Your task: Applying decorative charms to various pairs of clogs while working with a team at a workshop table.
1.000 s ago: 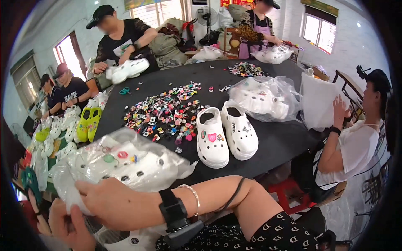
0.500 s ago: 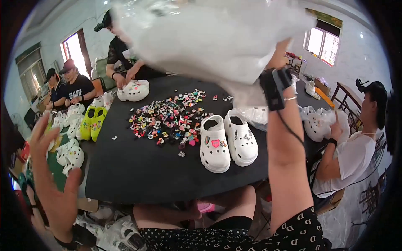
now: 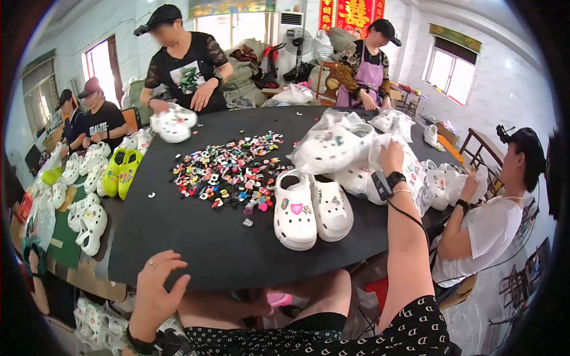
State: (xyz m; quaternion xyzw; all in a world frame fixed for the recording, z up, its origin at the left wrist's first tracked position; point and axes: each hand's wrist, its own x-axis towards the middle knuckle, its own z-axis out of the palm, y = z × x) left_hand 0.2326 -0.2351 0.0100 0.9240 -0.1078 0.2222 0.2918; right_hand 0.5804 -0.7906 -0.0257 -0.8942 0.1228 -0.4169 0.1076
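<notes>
On the right side of the black table, my right hand [image 3: 392,159] grips a clear plastic bag [image 3: 375,155] with white clogs [image 3: 335,148] in it. That bag rests on top of other bagged white clogs. My left hand [image 3: 159,286] hovers at the table's near edge, empty, with its fingers apart. A pair of loose white clogs [image 3: 295,221] stands side by side in front of me, toes toward me, with small charms on the uppers. Left of the pair is a heap of colourful shoe charms [image 3: 228,172].
Yellow-green clogs [image 3: 122,172] and several white clogs [image 3: 90,222] line the left side. Co-workers handle white clogs across the table [image 3: 178,249] and at the right. More bagged clogs [image 3: 95,323] lie below at lower left.
My right hand has come down from high up and set the bag of clogs onto the pile at right. My left hand has moved right, toward the table's near edge.
</notes>
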